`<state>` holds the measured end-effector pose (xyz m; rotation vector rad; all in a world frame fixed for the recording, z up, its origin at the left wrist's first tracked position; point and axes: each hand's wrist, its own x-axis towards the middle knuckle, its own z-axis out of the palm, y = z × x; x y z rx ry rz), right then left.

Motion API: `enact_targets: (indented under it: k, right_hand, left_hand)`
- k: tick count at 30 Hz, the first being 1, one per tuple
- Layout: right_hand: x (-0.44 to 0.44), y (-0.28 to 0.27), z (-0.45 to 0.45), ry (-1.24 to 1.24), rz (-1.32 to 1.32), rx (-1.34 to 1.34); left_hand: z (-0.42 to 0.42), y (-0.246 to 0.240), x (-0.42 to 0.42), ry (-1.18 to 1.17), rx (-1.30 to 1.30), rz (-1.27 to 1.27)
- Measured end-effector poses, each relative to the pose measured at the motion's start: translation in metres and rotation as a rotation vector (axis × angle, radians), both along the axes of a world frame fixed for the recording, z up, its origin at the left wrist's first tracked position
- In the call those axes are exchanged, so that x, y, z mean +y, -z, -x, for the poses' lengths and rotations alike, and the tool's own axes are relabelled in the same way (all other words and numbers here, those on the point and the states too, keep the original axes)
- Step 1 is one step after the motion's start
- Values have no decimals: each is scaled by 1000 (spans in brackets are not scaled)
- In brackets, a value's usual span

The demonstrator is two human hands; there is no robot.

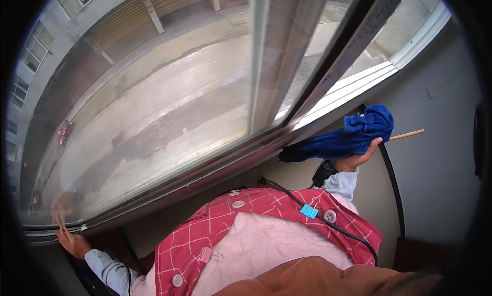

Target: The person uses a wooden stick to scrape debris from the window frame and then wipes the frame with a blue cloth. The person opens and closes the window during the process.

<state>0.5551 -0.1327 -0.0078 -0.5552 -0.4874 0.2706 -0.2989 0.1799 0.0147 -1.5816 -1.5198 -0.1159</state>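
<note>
My right hand point(355, 159) grips a bunched dark blue cloth point(346, 136), with the thumb over its near side. From behind the cloth a thin wooden stick point(407, 135) pokes out to the right; whether the fingers also hold it is hidden. One end of the cloth hangs down to the left, just below the window frame. At the far left, my left hand point(75, 244) has its fingertips against the lower corner of the window frame, with nothing visible in it. A reflection of that hand shows in the window glass point(153, 103).
An upright sash bar point(346, 54) crosses the window. Right of it, the white sill track point(361, 82) meets a grey wall point(434, 142). A black cable point(346, 234) with a blue binder clip point(309, 211) runs across the red checked garment. Outside lie a road and a building.
</note>
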Motion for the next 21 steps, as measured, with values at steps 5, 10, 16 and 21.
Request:
enact_targets:
  k: [5, 10, 16, 21]
  right_hand:
    - [0, 1, -2, 3, 8, 33]
    - [2, 6, 0, -94, -46, 4]
    - [6, 1, 4, -248, -72, -9]
    - [14, -12, -5, -307, 13, -205]
  left_hand:
    - [8, -8, -11, -242, 48, 21]
    - [24, -20, -7, -333, -102, 77]
    - [-60, -65, -11, 12, -459, -351]
    - [-256, -68, -88, 574, -490, -329]
